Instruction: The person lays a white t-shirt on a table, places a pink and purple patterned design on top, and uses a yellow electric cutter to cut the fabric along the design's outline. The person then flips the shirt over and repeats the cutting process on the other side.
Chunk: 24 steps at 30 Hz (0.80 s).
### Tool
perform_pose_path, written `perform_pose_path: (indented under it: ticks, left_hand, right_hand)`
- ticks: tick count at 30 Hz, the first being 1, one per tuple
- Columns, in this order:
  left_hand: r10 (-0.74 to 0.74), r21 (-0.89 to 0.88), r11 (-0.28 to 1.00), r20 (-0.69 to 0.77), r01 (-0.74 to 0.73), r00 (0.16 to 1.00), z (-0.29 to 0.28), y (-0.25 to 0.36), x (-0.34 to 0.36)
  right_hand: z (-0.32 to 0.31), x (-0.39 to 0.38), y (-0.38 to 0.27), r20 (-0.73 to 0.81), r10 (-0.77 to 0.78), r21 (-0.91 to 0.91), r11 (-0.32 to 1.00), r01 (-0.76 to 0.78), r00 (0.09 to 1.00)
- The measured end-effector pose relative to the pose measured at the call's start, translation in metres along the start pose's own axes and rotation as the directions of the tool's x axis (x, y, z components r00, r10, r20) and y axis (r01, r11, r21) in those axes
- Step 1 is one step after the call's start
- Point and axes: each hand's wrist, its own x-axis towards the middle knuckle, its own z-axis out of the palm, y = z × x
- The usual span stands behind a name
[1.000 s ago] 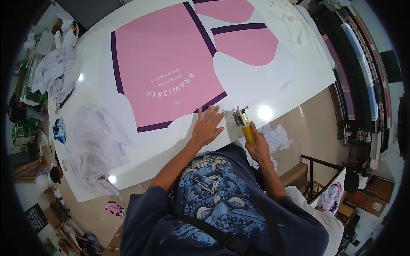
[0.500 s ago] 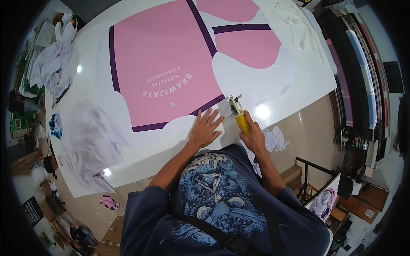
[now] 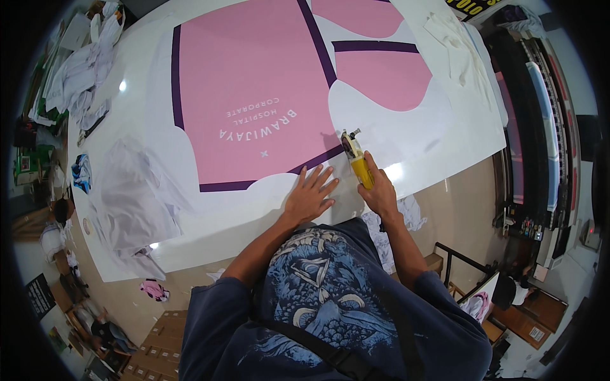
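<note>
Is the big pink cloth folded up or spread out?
Spread out: the pink fabric panel lies flat, with its purple borders and white lettering showing.

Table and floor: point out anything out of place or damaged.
Crumpled white cloth lies on the floor beneath the right forearm, and a small pink bundle lies on the floor at left; both look dropped, though they may be scraps. The pink panel on the table lies flat, undamaged as far as visible.
</note>
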Motion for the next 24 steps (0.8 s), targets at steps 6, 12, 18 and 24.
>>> perform_pose_path:
  ticks: [6, 12, 18, 24]
  left_hand:
    - [-0.001, -0.004, 1.0, 0.003, 0.001, 1.0, 0.002, -0.001, 0.001]
    - [0.004, 0.0, 1.0, 0.01, -0.004, 1.0, 0.001, -0.001, 0.001]
    - [0.004, -0.025, 1.0, 0.026, -0.003, 1.0, -0.001, -0.002, 0.002]
    - [0.023, -0.05, 0.998, -0.012, -0.023, 1.0, 0.001, -0.005, 0.001]
  right_hand:
    - [0.002, 0.019, -0.013, 0.007, 0.01, -0.004, 1.0, -0.01, 1.0]
    - [0.008, 0.038, -0.028, -0.013, 0.019, -0.025, 1.0, -0.019, 1.0]
    - [0.012, 0.059, -0.043, -0.047, 0.042, -0.005, 0.999, -0.042, 0.998]
    - [0.02, 0.076, -0.053, -0.108, 0.014, 0.022, 1.0, -0.012, 0.994]
